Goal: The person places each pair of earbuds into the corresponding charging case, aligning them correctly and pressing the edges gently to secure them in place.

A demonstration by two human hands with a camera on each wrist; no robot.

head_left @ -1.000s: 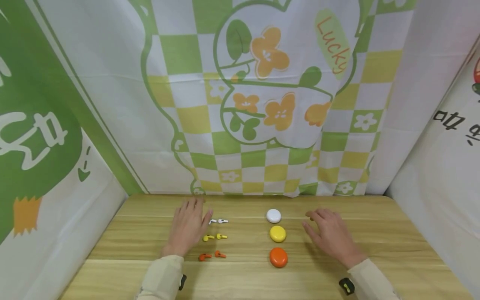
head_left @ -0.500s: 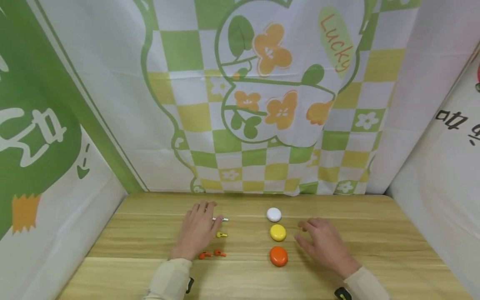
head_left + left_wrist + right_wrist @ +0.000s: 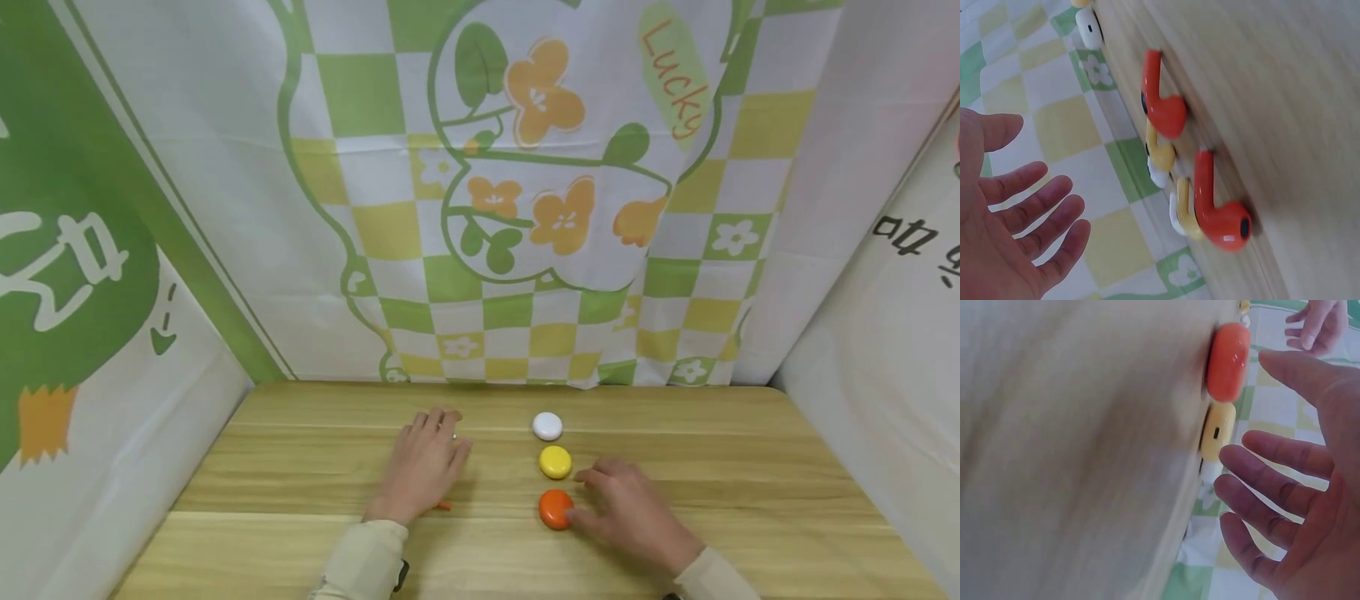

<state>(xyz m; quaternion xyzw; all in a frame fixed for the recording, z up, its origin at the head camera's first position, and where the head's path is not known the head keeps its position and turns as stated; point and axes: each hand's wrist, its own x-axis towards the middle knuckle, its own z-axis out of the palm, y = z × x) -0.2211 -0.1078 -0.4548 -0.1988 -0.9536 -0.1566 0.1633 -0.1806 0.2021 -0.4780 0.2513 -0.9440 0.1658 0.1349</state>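
My left hand (image 3: 422, 468) hovers over small earbuds, fingers spread and holding nothing, covering most of them in the head view. In the left wrist view, two orange earbuds (image 3: 1225, 224) lie nearest, with yellow earbuds (image 3: 1161, 156) and white earbuds (image 3: 1175, 212) partly hidden behind. My right hand (image 3: 633, 512) reaches in from the right with fingers loosely bent. Its thumb tip overlaps the edge of the round orange case (image 3: 553, 509) in the head view, but shows apart from it in the right wrist view. Beyond stand a yellow case (image 3: 555, 462) and a white case (image 3: 547, 426).
The three cases form a column on the wooden table (image 3: 300, 467), to the right of the earbuds. A patterned curtain (image 3: 502, 317) hangs behind the table's far edge, with printed cloth walls (image 3: 862, 350) on both sides.
My left hand has moved right, from beside the earbuds to above them. My right hand has come left and nearer to me, towards the orange case. The cases have stayed in place.
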